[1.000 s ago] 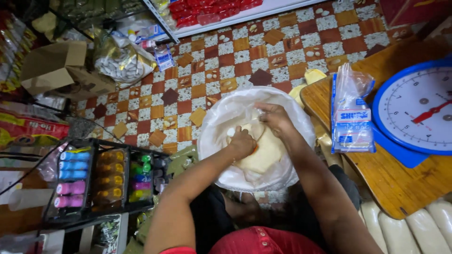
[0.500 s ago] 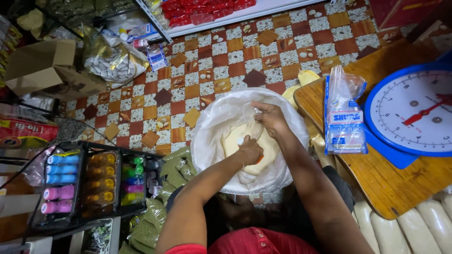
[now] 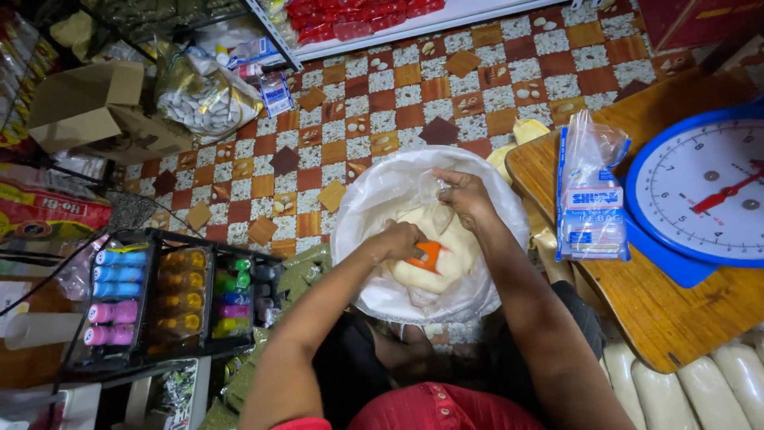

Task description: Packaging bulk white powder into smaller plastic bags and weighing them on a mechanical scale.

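A large white sack [image 3: 374, 215] stands open on the tiled floor in front of me, filled with a pale yellow powder [image 3: 446, 239]. My left hand [image 3: 398, 241] is down inside the sack, closed around an orange scoop [image 3: 428, 255] that is pushed into the powder. My right hand [image 3: 464, 193] reaches to the sack's far rim and pinches a small clear plastic bag [image 3: 438, 185] there. Both forearms run down from the sack toward my body.
At my right stands a wooden table [image 3: 668, 318] with a blue dial scale [image 3: 708, 191] and a pack of clear bags [image 3: 591, 195]. A black rack of coloured bottles [image 3: 159, 295] is at my left. Cardboard box [image 3: 95, 107] and a bag of white pieces [image 3: 203, 99] lie beyond.
My left hand has gone deeper into the sack and the orange scoop now shows in it. My right hand stays at the far rim.
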